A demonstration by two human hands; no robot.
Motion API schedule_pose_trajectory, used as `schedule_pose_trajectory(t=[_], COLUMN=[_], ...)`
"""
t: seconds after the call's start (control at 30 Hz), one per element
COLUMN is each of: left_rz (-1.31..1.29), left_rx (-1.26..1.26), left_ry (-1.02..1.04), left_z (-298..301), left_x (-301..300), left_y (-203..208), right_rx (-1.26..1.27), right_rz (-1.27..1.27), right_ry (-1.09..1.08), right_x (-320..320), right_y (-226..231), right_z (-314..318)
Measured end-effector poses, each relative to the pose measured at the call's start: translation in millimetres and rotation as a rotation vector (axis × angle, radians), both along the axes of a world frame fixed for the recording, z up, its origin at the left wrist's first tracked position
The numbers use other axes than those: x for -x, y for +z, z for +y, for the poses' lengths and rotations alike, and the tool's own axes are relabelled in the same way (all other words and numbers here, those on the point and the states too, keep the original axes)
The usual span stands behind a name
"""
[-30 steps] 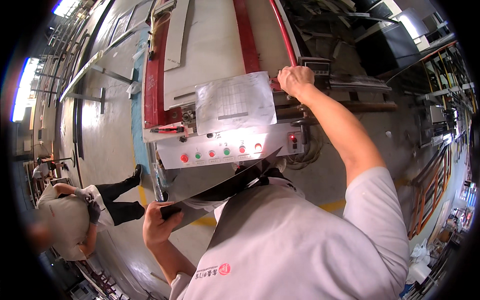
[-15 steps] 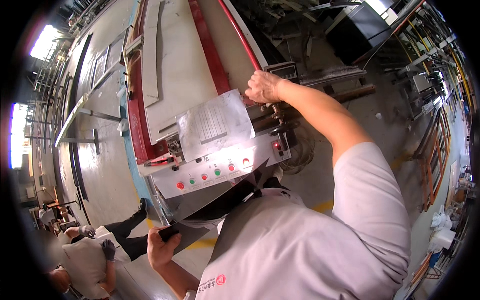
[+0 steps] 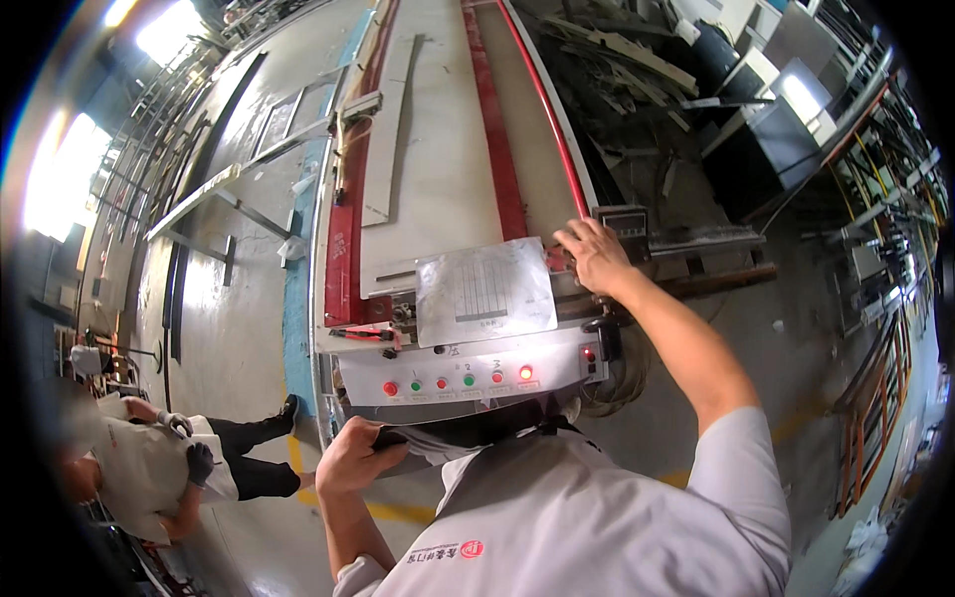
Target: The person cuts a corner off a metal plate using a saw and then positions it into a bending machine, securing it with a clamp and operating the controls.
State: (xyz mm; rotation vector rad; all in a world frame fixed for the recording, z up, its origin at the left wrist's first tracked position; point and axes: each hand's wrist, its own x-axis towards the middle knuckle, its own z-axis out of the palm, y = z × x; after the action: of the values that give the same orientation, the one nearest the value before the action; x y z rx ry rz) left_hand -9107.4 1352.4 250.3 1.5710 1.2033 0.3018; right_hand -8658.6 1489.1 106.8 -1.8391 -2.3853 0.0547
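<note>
My left hand is closed on the edge of a dark flexible piece, which stretches across in front of my waist. Its exact kind is unclear. Reaching forward, my right hand has its fingers loosely spread at the near end of a red rod; whether they touch it I cannot tell. Beside that hand sits a small black box. A paper sheet with a printed table lies on the machine's near end. Below it, the white control panel carries red and green buttons, the rightmost red one glowing.
The long machine bed has red rails and a loose pale strip. A metal frame stands to its left. At lower left is another person wearing gloves. Scrap pieces are piled at far right.
My view has shifted, so the machine appears lower and farther right. My right hand has loosened from a fist to spread fingers. The rightmost button now glows. My left hand keeps its grip.
</note>
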Motion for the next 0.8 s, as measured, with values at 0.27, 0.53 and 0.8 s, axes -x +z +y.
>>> schedule_pose_trajectory(t=[0.27,0.53,0.8], left_rz=[0.013,0.055,0.508], left_rx=[-0.098,-0.076,-0.296], left_ry=[-0.239,-0.061,-0.239], left_z=[30,40,51], left_x=[-6,20,7], left_y=[-7,-13,-22], right_rx=[0.029,-0.097,-0.214], right_rz=[0.006,0.298,0.596], right_ry=[0.086,-0.635,-0.839], right_x=[17,43,75], right_y=[11,-41,-103], right_z=[4,-158,-148])
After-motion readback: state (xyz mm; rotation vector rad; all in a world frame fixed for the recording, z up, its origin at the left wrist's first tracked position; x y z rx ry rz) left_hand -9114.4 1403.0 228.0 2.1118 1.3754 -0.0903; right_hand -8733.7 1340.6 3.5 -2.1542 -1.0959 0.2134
